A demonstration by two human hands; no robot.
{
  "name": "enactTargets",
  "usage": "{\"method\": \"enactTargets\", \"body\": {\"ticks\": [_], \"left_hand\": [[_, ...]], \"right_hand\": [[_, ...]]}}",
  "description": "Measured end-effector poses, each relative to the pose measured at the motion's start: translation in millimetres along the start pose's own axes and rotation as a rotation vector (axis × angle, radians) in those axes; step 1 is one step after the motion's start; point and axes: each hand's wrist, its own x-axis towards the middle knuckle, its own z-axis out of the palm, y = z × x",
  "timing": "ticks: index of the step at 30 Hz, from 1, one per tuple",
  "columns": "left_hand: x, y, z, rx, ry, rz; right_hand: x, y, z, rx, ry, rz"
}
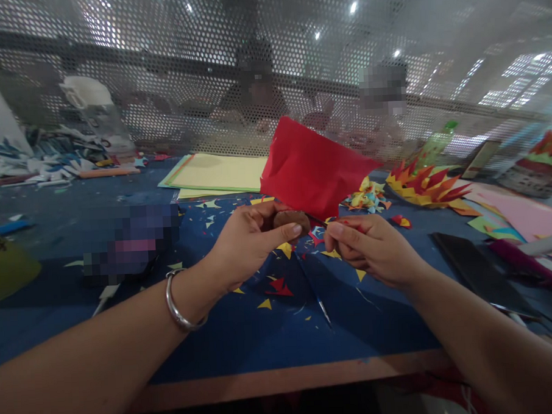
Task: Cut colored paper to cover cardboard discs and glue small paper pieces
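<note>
Dead center of the frame, the left hand is pinching a round brown disc, thumb on its face, right by the lower edge of a big red sheet. Right hand is curled around what looks like scissors, dark tip aimed at the disc's right side. Can't tell if it's actually biting into paper.

Progress-wise I'd call it partway: red and yellow scraps litter the blue tabletop mid-frame, and a spiky flame-like paper piece at the right looks pretty much put together. That red sheet is mostly uncut though, so I'd say plenty's left there.

No brands I can make out, sorry. Dark characters on the yellow thing at the left edge are too skewed to read, and markings on the clear bottle, upper left, are just blur.
</note>
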Motion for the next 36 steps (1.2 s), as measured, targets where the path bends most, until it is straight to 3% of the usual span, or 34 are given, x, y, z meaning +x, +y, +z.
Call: {"method": "enactTargets", "body": {"ticks": [36], "left_hand": [[5.0, 7.6, -7.3, 0.153, -0.036, -0.018]], "right_hand": [[1.6, -0.7, 1.4, -0.068, 0.021, -0.008]]}}
